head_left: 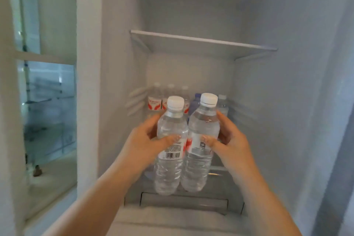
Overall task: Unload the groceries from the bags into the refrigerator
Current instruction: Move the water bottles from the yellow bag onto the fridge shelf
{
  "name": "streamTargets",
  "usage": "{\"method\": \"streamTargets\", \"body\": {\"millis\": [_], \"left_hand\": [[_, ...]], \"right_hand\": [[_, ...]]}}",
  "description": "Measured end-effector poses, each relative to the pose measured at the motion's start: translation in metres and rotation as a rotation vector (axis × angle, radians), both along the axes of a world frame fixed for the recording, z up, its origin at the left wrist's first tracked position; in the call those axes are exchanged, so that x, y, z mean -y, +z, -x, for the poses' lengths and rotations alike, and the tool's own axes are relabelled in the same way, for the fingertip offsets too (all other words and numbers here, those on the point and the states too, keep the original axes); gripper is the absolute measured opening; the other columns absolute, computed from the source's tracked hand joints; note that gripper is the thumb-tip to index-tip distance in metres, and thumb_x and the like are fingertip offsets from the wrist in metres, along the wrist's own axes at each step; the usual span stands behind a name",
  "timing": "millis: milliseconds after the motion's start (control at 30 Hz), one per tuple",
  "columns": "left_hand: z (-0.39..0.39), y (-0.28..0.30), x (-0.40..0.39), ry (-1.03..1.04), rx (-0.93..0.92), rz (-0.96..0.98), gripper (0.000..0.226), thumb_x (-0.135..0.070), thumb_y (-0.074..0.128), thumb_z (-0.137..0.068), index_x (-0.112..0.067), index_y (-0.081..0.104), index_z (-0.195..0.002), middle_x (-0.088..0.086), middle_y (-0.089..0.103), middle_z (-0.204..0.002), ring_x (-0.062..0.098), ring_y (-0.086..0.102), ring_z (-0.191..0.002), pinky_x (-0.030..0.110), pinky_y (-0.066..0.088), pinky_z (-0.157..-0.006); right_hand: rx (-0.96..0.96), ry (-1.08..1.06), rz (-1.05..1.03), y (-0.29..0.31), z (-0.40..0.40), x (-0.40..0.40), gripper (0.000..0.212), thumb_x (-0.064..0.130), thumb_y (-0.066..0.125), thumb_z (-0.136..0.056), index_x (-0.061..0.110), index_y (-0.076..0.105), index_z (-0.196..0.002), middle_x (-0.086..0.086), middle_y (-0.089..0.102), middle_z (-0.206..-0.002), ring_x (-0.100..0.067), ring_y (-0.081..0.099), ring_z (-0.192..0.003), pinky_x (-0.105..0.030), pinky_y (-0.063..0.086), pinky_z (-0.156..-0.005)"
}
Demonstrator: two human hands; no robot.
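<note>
Now left hand (141,145) grips one bottle (170,151), right hand (229,140) another (201,145); could topple bottles at 12 o'clock (157,99).

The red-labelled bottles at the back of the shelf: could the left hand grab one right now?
Probably not. The left hand already grips a water bottle, and both held bottles sit in front of the red-labelled bottles, blocking the way. It would need to put its bottle down first.
</note>
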State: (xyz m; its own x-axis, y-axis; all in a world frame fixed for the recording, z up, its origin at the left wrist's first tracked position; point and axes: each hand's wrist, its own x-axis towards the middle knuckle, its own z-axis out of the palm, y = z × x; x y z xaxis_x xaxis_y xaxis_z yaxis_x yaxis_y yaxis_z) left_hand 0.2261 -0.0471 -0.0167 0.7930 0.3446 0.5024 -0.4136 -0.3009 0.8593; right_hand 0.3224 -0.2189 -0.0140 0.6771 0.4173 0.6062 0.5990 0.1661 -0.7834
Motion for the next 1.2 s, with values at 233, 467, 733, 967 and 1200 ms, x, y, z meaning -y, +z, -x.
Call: {"method": "streamTargets", "body": {"millis": [233, 467, 733, 967, 1200], "left_hand": [[-0.086, 0.019, -0.026, 0.030, 0.067, 0.095, 0.056, -0.007, 0.074, -0.071, -0.048, 0.055, -0.104, -0.018, 0.069, -0.101, 0.004, 0.064, -0.098, 0.030, 0.051, -0.083], [-0.140, 0.008, -0.045, 0.008, 0.000, 0.136, 0.051, -0.013, 0.074, -0.074, -0.049, 0.055, -0.105, -0.013, 0.066, -0.114, 0.010, 0.061, -0.106, 0.044, 0.050, -0.093], [-0.188, 0.007, -0.066, -0.069, -0.017, 0.164, 0.057, -0.027, 0.074, -0.058, -0.044, 0.057, -0.109, -0.012, 0.068, -0.110, 0.010, 0.063, -0.105, 0.045, 0.050, -0.093], [-0.202, 0.003, -0.072, -0.077, 0.007, 0.128, 0.063, -0.024, 0.073, -0.059, -0.038, 0.054, -0.118, -0.013, 0.068, -0.107, 0.005, 0.064, -0.101, 0.030, 0.053, -0.083], [-0.196, -0.008, -0.066, -0.067, -0.009, 0.123, 0.090, -0.034, 0.074, -0.058, -0.034, 0.036, -0.140, -0.008, 0.056, -0.131, 0.011, 0.053, -0.120, 0.046, 0.045, -0.099]], "right_hand": [[-0.016, 0.024, 0.023, 0.009, -0.090, -0.033, 0.060, 0.006, 0.071, -0.077, 0.045, 0.053, -0.119, 0.021, 0.066, -0.111, -0.001, 0.062, -0.104, -0.028, 0.052, -0.089], [-0.095, 0.032, 0.037, -0.001, -0.144, -0.051, 0.057, 0.013, 0.071, -0.078, 0.038, 0.053, -0.126, 0.019, 0.066, -0.111, -0.005, 0.062, -0.105, -0.025, 0.054, -0.083], [-0.100, 0.027, 0.049, -0.004, -0.183, -0.069, 0.059, 0.005, 0.065, -0.082, 0.036, 0.047, -0.129, 0.019, 0.063, -0.110, 0.004, 0.061, -0.101, -0.016, 0.052, -0.075], [-0.020, 0.013, 0.060, -0.016, -0.189, -0.071, 0.062, 0.024, 0.063, -0.081, 0.037, 0.038, -0.136, 0.019, 0.057, -0.126, 0.000, 0.054, -0.116, -0.022, 0.049, -0.090], [0.011, -0.128, 0.021, -0.036, -0.166, -0.079, 0.077, 0.009, 0.069, -0.080, 0.045, 0.029, -0.135, 0.036, 0.047, -0.121, 0.016, 0.048, -0.111, -0.011, 0.045, -0.087]]}}
